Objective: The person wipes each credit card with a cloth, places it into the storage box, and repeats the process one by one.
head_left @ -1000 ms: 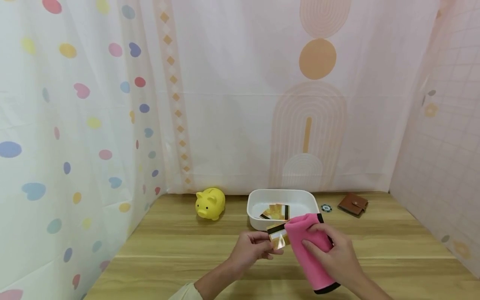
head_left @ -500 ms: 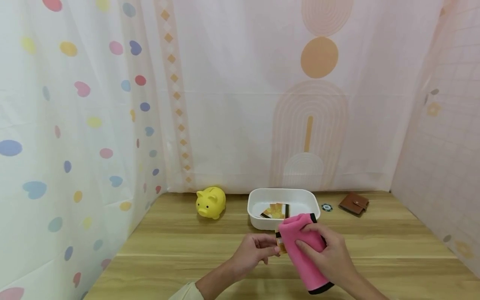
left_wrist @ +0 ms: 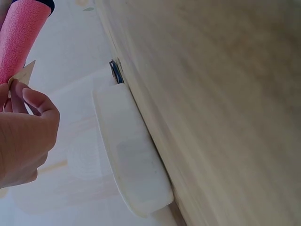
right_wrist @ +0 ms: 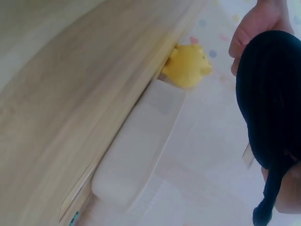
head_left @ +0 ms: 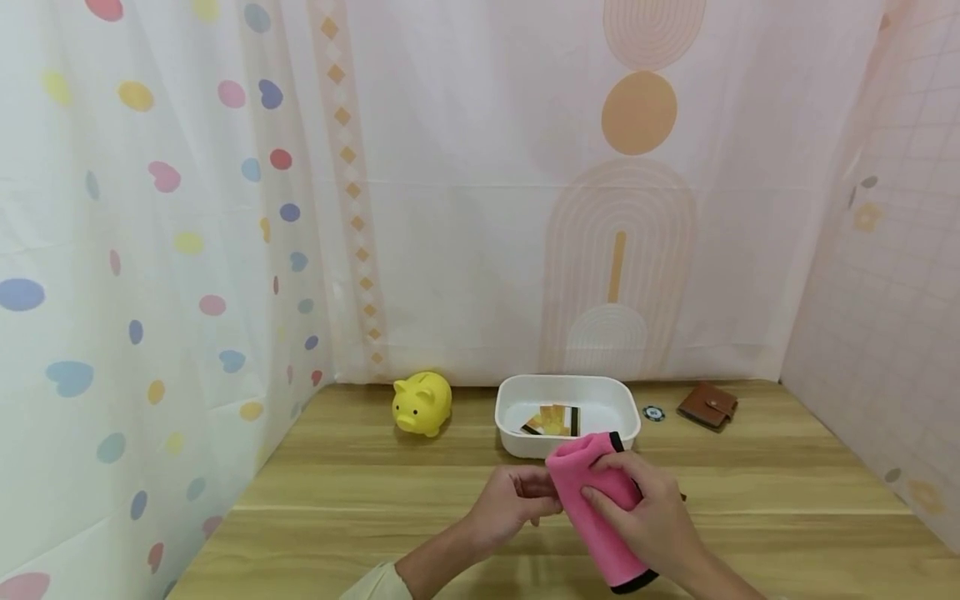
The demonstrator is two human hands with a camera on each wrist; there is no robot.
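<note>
My right hand (head_left: 656,512) grips a pink cloth (head_left: 600,500) with black edging, folded over into a loose bundle, thumb on its near face. My left hand (head_left: 510,510) is at the cloth's left side, fingers bent in toward the thumb. In the left wrist view that hand pinches a card (left_wrist: 24,73) against the pink fabric. From the head camera the cloth hides most of that card. Seen from the right wrist, the cloth's black edge (right_wrist: 263,94) shows, and a card corner (right_wrist: 248,154) sticks out beside it.
Behind the hands stands a white plastic container (head_left: 517,447) with several gold-and-white cards (head_left: 555,421) in it. A yellow piggy bank (head_left: 422,405) is to its left. A poker chip (head_left: 653,413) and a brown wallet (head_left: 707,407) lie to its right on the wooden table (head_left: 337,475).
The cloth and right hand have shifted left toward the left hand. The card, plainly visible a second ago, has slipped behind the cloth in the head view.
</note>
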